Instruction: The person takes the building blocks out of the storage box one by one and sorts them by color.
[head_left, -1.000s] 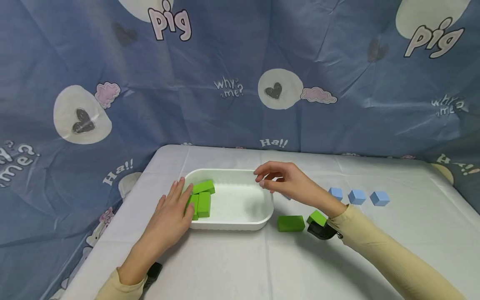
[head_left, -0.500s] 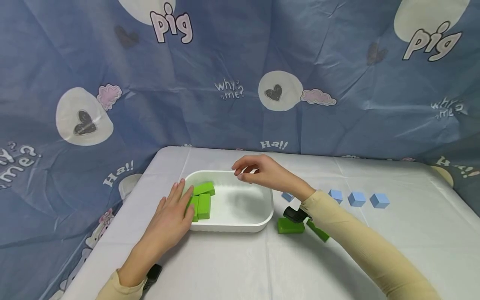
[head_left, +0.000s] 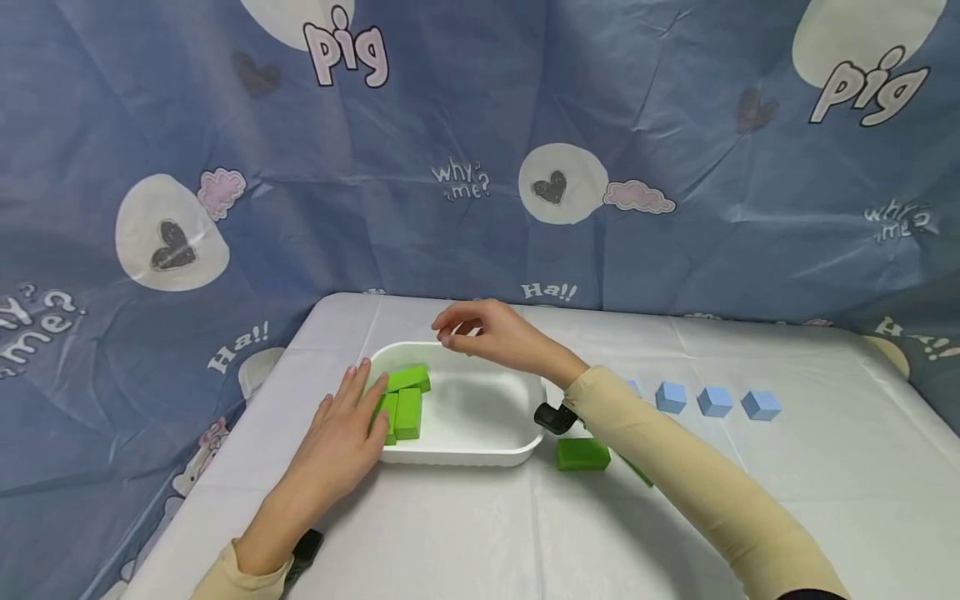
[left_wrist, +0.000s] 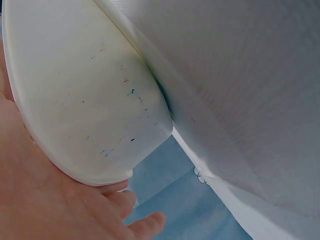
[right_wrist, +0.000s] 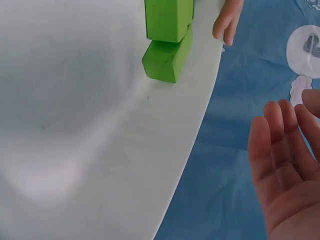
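- The left hand (head_left: 337, 442) and right hand (head_left: 495, 333) are bare.
- The right sleeve (head_left: 690, 475) is pale cream, long and fairly close-fitting, with a fine ribbed look to the cloth.
- The left sleeve (head_left: 240, 577) matches in colour (only its cuff end shows), with soft creases at the wrist.
- A black device (head_left: 555, 418) with rounded edges sits by the right cuff.
- Another black unit (head_left: 304, 553), boxier, shows beside the left cuff.
- Dark material (head_left: 813, 595) edges the right sleeve's upper end.
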